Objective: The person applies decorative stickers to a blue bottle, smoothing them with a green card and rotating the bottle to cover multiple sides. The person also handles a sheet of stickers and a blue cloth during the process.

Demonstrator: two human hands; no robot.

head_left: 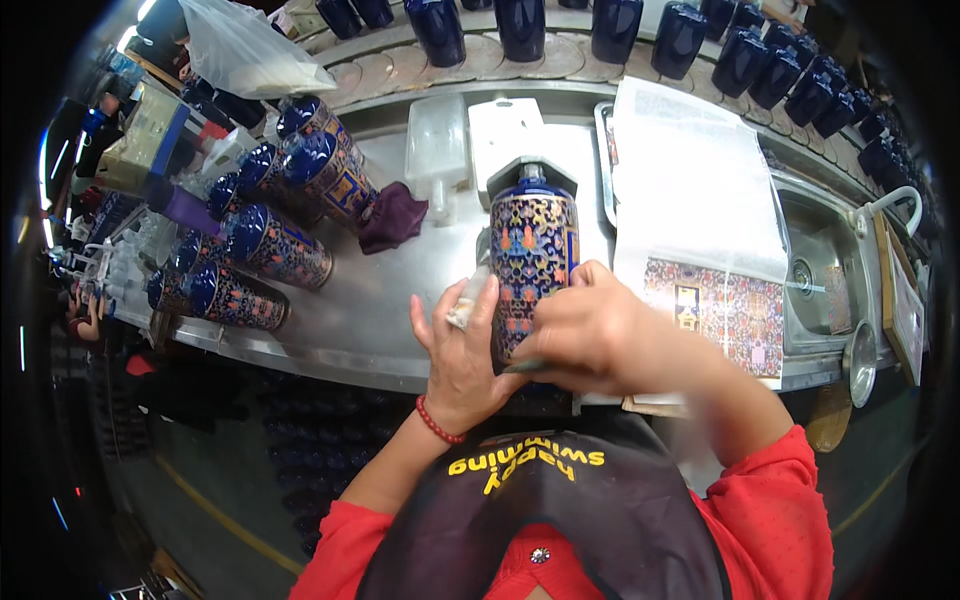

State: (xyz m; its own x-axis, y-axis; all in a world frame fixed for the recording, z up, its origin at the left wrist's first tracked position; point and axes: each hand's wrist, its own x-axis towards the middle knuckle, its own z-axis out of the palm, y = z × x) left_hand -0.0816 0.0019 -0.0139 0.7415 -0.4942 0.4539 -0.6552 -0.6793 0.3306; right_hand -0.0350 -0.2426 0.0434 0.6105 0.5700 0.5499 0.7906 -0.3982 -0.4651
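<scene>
A dark blue bottle (533, 255) with a colourful floral pattern lies on the steel table in front of me, its neck toward the far side in a grey cradle (505, 178). My left hand (455, 355) rests by the bottle's lower left side with its fingers apart; one finger has a whitish wrap. Over the lower right of the bottle, my right hand (590, 335) is closed and slightly blurred. A thin greenish edge shows below its fingers, but I cannot make out the thing. To the right lies a printed floral sheet (715, 310), partly under white paper (690, 180).
Several patterned bottles (275, 245) stand at the left beside a purple cloth (393, 217). A clear plastic container (437, 150) sits behind. At the right is a sink (815, 255) with a metal strainer (860, 362). Plain blue bottles (520, 28) line a conveyor along the back.
</scene>
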